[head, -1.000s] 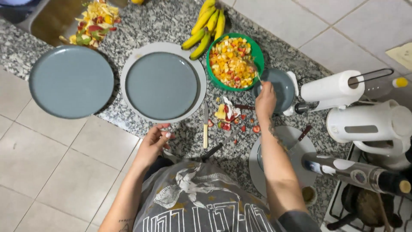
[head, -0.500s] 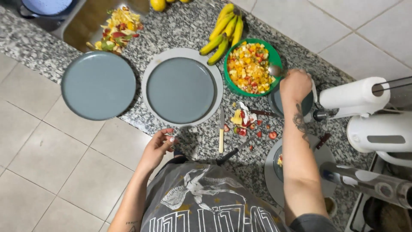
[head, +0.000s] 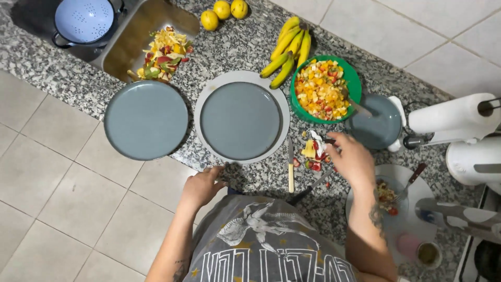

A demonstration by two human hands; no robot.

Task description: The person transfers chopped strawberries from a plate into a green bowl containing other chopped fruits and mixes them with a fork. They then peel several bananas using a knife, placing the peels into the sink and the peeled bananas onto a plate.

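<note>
Looking down on a speckled granite counter [head: 245,49] edged by pale floor tiles. Largest on it: two grey plates side by side, one [head: 145,120] overhanging the counter's front edge, the other [head: 240,120] sitting on a paler, wider rim. Behind them, a bunch of yellow bananas [head: 288,48] touching a green bowl [head: 353,83] heaped with diced fruit. Just right of the bowl, a small grey dish [head: 377,125], with a spoon handle reaching across from bowl to dish. Far right, a white paper-towel roll [head: 451,119] lying on its holder; no printed label or package readable anywhere. Top left, a sink holding a blue-white colander [head: 84,20] and a pile of fruit peelings [head: 163,52]; three lemons [head: 224,11] behind.

Right hand [head: 352,161] hovering just right of a small heap of fruit scraps [head: 313,152], fingers bent and partly closed at the heap's edge; cannot tell whether anything is pinched. Left hand [head: 201,187] resting at the counter's front edge just below the rimmed plate, fingers loosely curled, holding nothing. Between the hands, a pale-handled knife [head: 290,167] lying blade away, and a dark-handled knife [head: 310,187] lying at a slant near the counter edge.
</note>
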